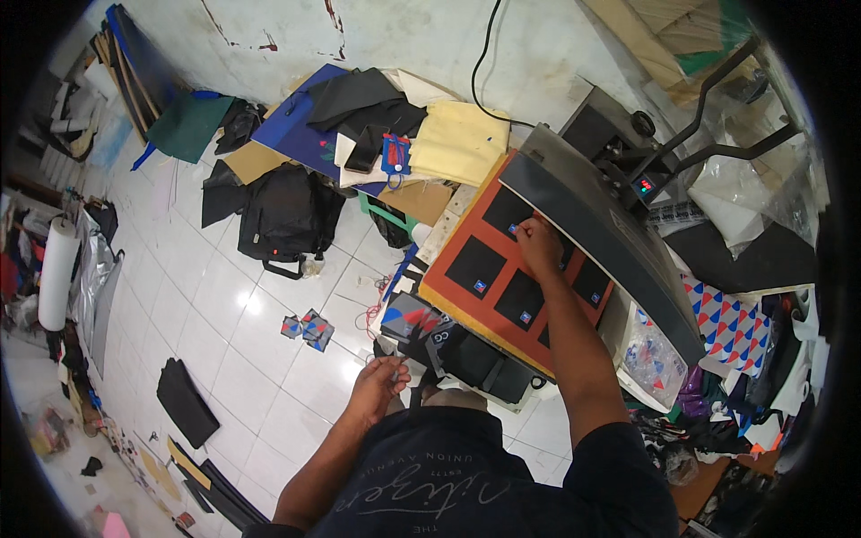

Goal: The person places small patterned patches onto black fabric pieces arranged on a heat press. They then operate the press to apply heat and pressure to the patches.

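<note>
A heat press stands to my right, its grey upper plate (619, 224) swung aside from the orange-red pad (513, 260). Several black fabric squares lie on the pad, among them one black square (473, 267) with a small blue-and-red emblem (480, 286) at its corner. Over the far part of the pad, my right hand (540, 247) has its fingertips pinched at the emblem corner of another square; whatever is between them is hidden. My left hand (380, 384) is closed in front of my body, left of the press, around something too small to name.
Yellow cloth (462, 139), dark fabric and a phone (365, 149) cover the surface behind. A black backpack (291, 215) and patterned scraps (314, 330) lie on the tiled floor. The press's handle (735, 148) juts out at far right, near a patterned sheet (731, 327).
</note>
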Demonstrator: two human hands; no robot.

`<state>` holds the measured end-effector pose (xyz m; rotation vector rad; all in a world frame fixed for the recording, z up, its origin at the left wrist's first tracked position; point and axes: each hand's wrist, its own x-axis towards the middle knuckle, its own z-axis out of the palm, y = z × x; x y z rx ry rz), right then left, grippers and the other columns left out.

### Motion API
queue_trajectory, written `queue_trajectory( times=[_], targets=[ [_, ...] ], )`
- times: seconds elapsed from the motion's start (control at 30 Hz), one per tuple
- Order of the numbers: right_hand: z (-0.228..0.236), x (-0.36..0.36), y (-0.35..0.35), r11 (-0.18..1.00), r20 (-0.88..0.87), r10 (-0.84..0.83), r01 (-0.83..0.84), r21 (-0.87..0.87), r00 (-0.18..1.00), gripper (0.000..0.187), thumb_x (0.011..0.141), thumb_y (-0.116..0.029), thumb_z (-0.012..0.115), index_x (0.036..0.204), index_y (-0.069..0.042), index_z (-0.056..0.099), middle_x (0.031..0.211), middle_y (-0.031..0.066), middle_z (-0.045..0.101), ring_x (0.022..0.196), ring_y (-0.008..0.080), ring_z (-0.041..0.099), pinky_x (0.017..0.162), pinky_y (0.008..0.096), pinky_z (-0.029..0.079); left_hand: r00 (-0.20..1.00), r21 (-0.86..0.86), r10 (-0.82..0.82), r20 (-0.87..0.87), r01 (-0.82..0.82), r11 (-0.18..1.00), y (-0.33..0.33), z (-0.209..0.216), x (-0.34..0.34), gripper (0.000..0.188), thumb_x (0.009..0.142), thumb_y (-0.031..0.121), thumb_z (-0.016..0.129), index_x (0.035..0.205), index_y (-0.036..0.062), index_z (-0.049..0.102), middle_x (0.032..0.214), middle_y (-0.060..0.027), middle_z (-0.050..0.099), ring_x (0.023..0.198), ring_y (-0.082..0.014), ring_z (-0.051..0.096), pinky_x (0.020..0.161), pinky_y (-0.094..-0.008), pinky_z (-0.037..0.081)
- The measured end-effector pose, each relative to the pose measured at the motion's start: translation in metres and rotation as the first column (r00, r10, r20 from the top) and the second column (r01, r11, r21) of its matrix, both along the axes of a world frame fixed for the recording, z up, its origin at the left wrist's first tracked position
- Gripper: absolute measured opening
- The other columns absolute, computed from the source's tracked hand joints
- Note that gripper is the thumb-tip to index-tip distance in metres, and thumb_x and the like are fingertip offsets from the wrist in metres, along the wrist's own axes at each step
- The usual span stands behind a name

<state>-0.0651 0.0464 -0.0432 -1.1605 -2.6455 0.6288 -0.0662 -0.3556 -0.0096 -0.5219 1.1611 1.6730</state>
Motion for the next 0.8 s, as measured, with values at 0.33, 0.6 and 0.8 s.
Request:
queue_trajectory(
  times=[0.33, 0.6, 0.8],
  targets=[
    [-0.020, 0.035, 0.008, 0.996, -0.278, -0.058, 0.076, 0.053, 0.959, 0.025, 0.091, -0.029, 0.059, 0.095, -0.005, 0.065, 0.087, 0.0060, 0.065, 0.080, 0.0181, 0.062, 0.074, 0.0315, 0.047, 1.000, -0.009, -0.008, -0.021, 0.008, 1.000, 0.001, -0.001, -0.001, 0.014, 0.091, 0.014, 0.057, 0.100, 0.0035, 0.055, 0.089, -0.0067, 0.061, 0.081, -0.0174, 0.060, 0.071, -0.0263, 0.047],
    [0.107, 0.104, -0.104, 0.834, -0.261, 0.215, -0.316, -0.451, 0.941, 0.026, 0.087, -0.032, 0.065, 0.095, -0.007, 0.066, 0.092, 0.0093, 0.065, 0.082, 0.0224, 0.065, 0.072, 0.0341, 0.049, 0.996, 0.037, -0.081, -0.019, 0.082, 0.996, 0.016, -0.006, 0.000, 0.021, 0.091, 0.013, 0.055, 0.107, -0.0005, 0.055, 0.095, -0.0103, 0.062, 0.084, -0.0210, 0.063, 0.078, -0.0296, 0.051],
    [0.321, 0.127, -0.086, 0.702, -0.335, 0.649, -0.707, -0.082, 0.683, 0.017, 0.074, -0.016, 0.078, 0.086, -0.008, 0.070, 0.082, 0.0017, 0.068, 0.072, 0.0194, 0.063, 0.067, 0.0317, 0.048, 0.994, 0.059, -0.102, -0.040, 0.104, 0.993, 0.026, -0.002, 0.008, 0.023, 0.090, 0.010, 0.054, 0.109, -0.0030, 0.054, 0.097, -0.0121, 0.062, 0.088, -0.0222, 0.063, 0.083, -0.0330, 0.052]
  ],
)
